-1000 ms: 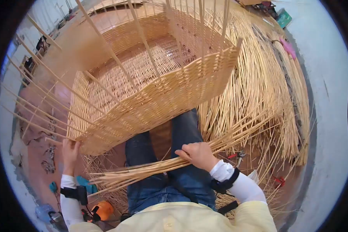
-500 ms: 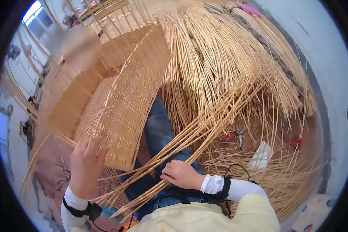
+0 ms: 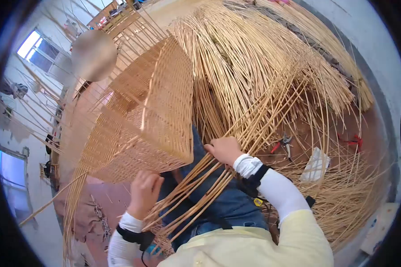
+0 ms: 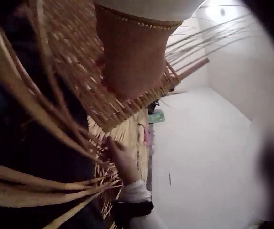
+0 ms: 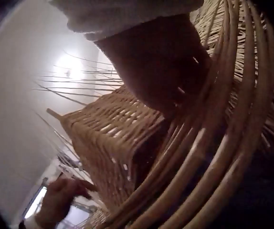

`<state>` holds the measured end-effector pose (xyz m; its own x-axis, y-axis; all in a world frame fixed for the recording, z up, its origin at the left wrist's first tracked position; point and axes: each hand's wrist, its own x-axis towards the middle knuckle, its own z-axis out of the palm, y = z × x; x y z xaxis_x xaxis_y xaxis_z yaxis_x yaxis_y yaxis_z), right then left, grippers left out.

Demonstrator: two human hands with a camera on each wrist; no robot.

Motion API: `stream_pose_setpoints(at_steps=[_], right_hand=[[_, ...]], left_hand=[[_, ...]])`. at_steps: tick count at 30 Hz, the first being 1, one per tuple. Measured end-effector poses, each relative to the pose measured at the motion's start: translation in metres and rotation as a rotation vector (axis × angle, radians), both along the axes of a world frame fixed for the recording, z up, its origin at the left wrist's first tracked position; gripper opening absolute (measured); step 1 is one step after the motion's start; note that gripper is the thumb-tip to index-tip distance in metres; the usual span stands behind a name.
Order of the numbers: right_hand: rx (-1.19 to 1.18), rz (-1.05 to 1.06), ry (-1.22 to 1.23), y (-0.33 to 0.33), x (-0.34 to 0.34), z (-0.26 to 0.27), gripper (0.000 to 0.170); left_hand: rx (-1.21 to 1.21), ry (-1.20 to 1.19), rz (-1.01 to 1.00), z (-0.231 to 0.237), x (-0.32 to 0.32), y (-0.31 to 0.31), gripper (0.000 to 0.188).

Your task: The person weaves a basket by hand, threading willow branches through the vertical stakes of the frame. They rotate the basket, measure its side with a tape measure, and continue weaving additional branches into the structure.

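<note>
A large rectangular wicker basket stands tilted before me, with long upright stakes rising from its far edges. My left hand is at the basket's near bottom edge, its fingertips against the weave. In the right wrist view that left hand bends toward the woven wall; I cannot tell whether it grips there. My right hand holds a loose bundle of long willow rods slanting across my lap. In the right wrist view the bundle's rods run below the wrist, and the fingers are in shadow.
A big pile of rods lies on the floor at the right. Pruning shears, another red tool and a white sheet lie near scattered rods. A bluish window is at the left.
The basket has turned, its near corner now pointing toward me. My left hand has come off the left corner and moved right along it. The rod bundle has swung from crosswise to slanting.
</note>
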<state>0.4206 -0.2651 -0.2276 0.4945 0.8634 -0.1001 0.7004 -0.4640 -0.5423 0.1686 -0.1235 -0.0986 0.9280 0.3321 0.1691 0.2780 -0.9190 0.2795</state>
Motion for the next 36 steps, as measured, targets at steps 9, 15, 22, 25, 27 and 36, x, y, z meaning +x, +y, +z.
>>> stream_pose_setpoints(at_steps=[9, 15, 22, 25, 27, 36], right_hand=[[1.043, -0.515, 0.724, -0.021, -0.001, 0.047, 0.024], [1.32, -0.554, 1.085, 0.016, -0.012, 0.141, 0.03], [1.046, -0.178, 0.999, 0.035, -0.065, 0.197, 0.027], [0.929, 0.164, 1.013, 0.027, -0.126, 0.174, 0.019], [0.925, 0.195, 0.878, 0.017, -0.119, 0.175, 0.021], [1.11, 0.546, 0.528, 0.002, -0.118, 0.186, 0.018]], left_hand=[[-0.633, 0.186, 0.185, -0.026, -0.072, -0.028, 0.027], [-0.925, 0.01, 0.614, -0.015, -0.144, -0.04, 0.022], [-1.013, -0.257, 0.631, 0.009, -0.129, -0.034, 0.021], [-0.726, -0.302, 0.333, 0.035, -0.077, -0.021, 0.021], [-0.56, -0.328, 0.216, 0.045, -0.069, -0.001, 0.02], [-0.539, -0.633, 0.326, 0.133, -0.102, 0.192, 0.026]])
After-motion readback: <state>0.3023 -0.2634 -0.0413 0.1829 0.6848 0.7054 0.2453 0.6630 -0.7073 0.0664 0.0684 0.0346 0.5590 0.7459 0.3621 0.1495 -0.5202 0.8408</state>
